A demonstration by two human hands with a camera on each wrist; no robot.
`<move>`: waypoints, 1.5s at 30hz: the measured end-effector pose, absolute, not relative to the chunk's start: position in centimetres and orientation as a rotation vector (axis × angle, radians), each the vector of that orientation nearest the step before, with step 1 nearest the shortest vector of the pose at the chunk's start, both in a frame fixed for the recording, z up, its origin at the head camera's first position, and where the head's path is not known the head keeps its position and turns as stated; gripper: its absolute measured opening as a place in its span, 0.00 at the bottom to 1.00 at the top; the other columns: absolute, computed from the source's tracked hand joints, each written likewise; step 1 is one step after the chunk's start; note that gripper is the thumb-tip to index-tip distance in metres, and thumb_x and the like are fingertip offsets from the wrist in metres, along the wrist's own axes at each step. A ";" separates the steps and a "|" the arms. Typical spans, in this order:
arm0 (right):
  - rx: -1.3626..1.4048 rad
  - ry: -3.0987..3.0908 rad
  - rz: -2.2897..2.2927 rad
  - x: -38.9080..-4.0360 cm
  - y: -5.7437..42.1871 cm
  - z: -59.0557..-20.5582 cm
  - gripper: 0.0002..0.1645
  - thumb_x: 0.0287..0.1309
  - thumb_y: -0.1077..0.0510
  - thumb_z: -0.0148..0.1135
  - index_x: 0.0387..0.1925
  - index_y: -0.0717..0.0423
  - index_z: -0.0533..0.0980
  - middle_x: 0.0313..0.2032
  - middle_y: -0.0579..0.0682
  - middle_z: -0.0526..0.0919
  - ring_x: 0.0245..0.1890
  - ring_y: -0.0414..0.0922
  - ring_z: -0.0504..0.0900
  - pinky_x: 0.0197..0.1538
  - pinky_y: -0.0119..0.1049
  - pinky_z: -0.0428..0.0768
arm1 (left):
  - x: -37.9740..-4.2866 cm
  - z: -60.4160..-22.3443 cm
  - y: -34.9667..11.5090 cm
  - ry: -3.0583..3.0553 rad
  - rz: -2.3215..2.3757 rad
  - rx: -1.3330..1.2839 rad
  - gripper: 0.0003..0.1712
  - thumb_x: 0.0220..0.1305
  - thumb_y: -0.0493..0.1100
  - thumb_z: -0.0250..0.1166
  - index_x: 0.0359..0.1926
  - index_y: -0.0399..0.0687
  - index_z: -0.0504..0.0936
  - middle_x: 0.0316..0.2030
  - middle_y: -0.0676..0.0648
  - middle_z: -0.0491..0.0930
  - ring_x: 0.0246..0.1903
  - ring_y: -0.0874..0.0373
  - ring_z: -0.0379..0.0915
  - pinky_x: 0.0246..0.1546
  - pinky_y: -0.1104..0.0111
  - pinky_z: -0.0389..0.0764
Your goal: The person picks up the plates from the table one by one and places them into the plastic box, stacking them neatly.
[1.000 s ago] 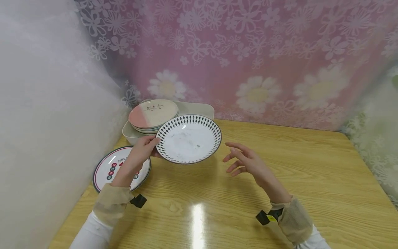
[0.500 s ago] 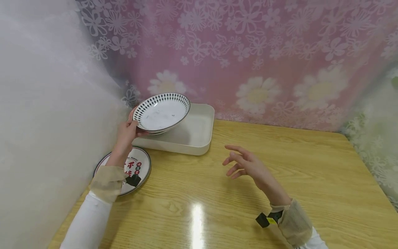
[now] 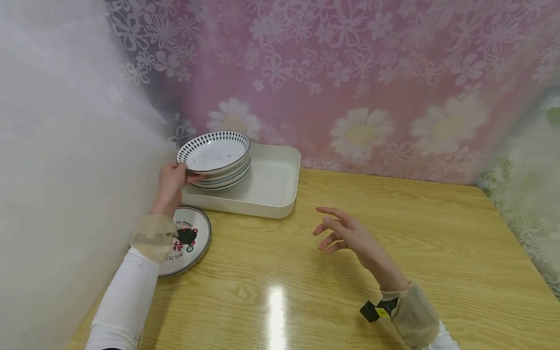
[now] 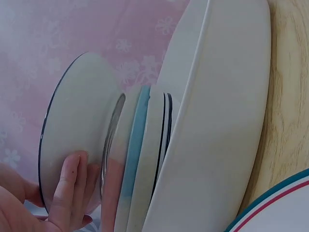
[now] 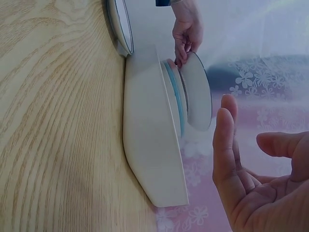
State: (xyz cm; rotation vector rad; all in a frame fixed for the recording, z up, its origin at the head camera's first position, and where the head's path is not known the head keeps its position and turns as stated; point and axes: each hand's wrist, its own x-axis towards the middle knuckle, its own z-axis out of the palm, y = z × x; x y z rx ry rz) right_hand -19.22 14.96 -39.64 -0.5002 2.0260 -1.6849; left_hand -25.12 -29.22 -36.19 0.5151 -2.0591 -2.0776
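My left hand (image 3: pixel 171 182) holds the near-left edge of a white plate (image 3: pixel 214 154) with black diamonds round its rim. In the left wrist view, the fingers (image 4: pixel 71 188) lie along its pale underside (image 4: pixel 79 116). The plate sits right at the top of a stack of plates (image 4: pixel 137 159), among them a pink-and-cream one and a light blue one. That stack stands in the left part of a cream rectangular tray (image 3: pixel 276 177). My right hand (image 3: pixel 350 236) hovers over the table with relaxed, slightly bent fingers and holds nothing.
A round plate (image 3: pixel 197 243) with red lettering and a dark rim lies on the wooden table (image 3: pixel 271 253), partly under my left forearm. Behind the tray hangs a pink floral curtain (image 3: pixel 363 97); a white sheet (image 3: pixel 78 146) borders the left side.
My left hand has carried the diamond-rimmed plate left and back from mid-air in front of the tray, then lowered it onto the stack. My right hand has stayed nearly still.
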 end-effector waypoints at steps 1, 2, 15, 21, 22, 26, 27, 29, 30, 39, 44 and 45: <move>-0.500 2.027 -1.685 -19.2 15.0 -39.7 0.34 0.79 0.47 0.47 0.77 0.58 0.55 0.48 0.60 0.81 0.35 0.50 0.88 0.41 0.48 0.88 | -25.2 -36.2 -29.2 -2.068 -2.068 0.521 0.28 0.76 0.37 0.38 0.68 0.21 0.63 0.23 0.56 0.80 0.24 0.64 0.86 0.60 0.71 0.76; -0.501 2.028 -1.686 -19.2 15.0 -39.7 0.34 0.79 0.47 0.47 0.77 0.58 0.55 0.48 0.60 0.81 0.35 0.50 0.88 0.41 0.48 0.88 | -25.3 -36.3 -29.3 -2.074 -2.064 0.520 0.28 0.76 0.37 0.37 0.68 0.20 0.63 0.24 0.56 0.80 0.24 0.64 0.86 0.58 0.71 0.78; -0.470 2.007 -1.702 -18.9 15.2 -39.9 0.34 0.79 0.47 0.47 0.77 0.57 0.56 0.48 0.60 0.81 0.35 0.52 0.88 0.40 0.46 0.88 | -26.1 -37.3 -30.0 -2.130 -2.068 0.489 0.30 0.78 0.40 0.37 0.68 0.19 0.60 0.23 0.55 0.80 0.22 0.66 0.84 0.56 0.74 0.78; -0.471 2.018 -1.692 -18.9 15.1 -39.9 0.34 0.79 0.47 0.47 0.77 0.57 0.56 0.48 0.62 0.81 0.36 0.57 0.87 0.41 0.48 0.88 | -26.4 -37.0 -30.3 -2.288 -2.029 0.445 0.35 0.82 0.49 0.38 0.75 0.24 0.50 0.24 0.58 0.80 0.24 0.71 0.83 0.63 0.70 0.74; -0.471 2.017 -1.692 -18.9 15.1 -39.9 0.34 0.79 0.47 0.47 0.77 0.56 0.57 0.48 0.62 0.81 0.36 0.56 0.87 0.41 0.48 0.88 | -26.4 -37.0 -30.3 -2.318 -2.018 0.438 0.36 0.82 0.49 0.38 0.75 0.25 0.48 0.23 0.58 0.81 0.24 0.71 0.83 0.67 0.65 0.70; -0.468 2.001 -1.698 -18.9 15.1 -40.1 0.33 0.79 0.47 0.47 0.77 0.56 0.57 0.47 0.58 0.82 0.34 0.50 0.88 0.42 0.50 0.88 | -26.4 -36.7 -30.2 -2.448 -1.914 0.428 0.35 0.81 0.48 0.35 0.76 0.26 0.47 0.22 0.58 0.83 0.24 0.71 0.84 0.75 0.58 0.58; -0.469 1.996 -1.701 -18.9 15.1 -40.2 0.33 0.79 0.48 0.47 0.77 0.57 0.57 0.47 0.57 0.82 0.34 0.49 0.88 0.42 0.50 0.88 | -26.4 -36.7 -30.2 -2.483 -1.868 0.420 0.34 0.81 0.48 0.35 0.75 0.25 0.49 0.22 0.57 0.84 0.25 0.70 0.84 0.75 0.58 0.57; -0.467 1.988 -1.706 -18.9 15.1 -40.3 0.33 0.79 0.48 0.47 0.77 0.57 0.57 0.46 0.56 0.82 0.34 0.48 0.88 0.42 0.49 0.88 | -26.4 -36.7 -30.1 -2.566 -1.710 0.408 0.33 0.80 0.46 0.36 0.72 0.23 0.56 0.21 0.58 0.83 0.26 0.69 0.84 0.73 0.56 0.61; -0.467 1.984 -1.710 -18.9 15.2 -40.3 0.33 0.79 0.48 0.47 0.77 0.57 0.57 0.46 0.55 0.82 0.34 0.48 0.88 0.42 0.49 0.88 | -26.4 -36.7 -30.1 -2.600 -1.627 0.397 0.32 0.79 0.46 0.37 0.69 0.21 0.60 0.20 0.55 0.84 0.29 0.64 0.86 0.72 0.56 0.64; -0.458 1.984 -1.706 -18.8 15.3 -40.6 0.33 0.79 0.47 0.47 0.77 0.56 0.57 0.47 0.58 0.82 0.35 0.52 0.88 0.43 0.54 0.87 | -26.5 -37.6 -30.3 -2.678 -1.016 0.489 0.26 0.75 0.49 0.46 0.42 0.26 0.77 0.43 0.26 0.80 0.43 0.34 0.76 0.49 0.46 0.75; -0.455 1.983 -1.715 -18.8 15.5 -40.7 0.34 0.79 0.48 0.47 0.77 0.57 0.56 0.46 0.57 0.82 0.34 0.51 0.88 0.42 0.51 0.87 | -26.7 -37.5 -30.5 -2.660 -0.998 0.493 0.33 0.77 0.54 0.46 0.57 0.24 0.74 0.55 0.24 0.76 0.58 0.29 0.71 0.61 0.44 0.71; -0.455 1.983 -1.716 -18.8 15.5 -40.7 0.34 0.79 0.48 0.47 0.77 0.58 0.56 0.46 0.57 0.82 0.34 0.50 0.88 0.42 0.51 0.87 | -26.7 -37.5 -30.6 -2.659 -1.015 0.495 0.35 0.78 0.55 0.44 0.62 0.25 0.71 0.59 0.24 0.74 0.61 0.29 0.69 0.64 0.45 0.69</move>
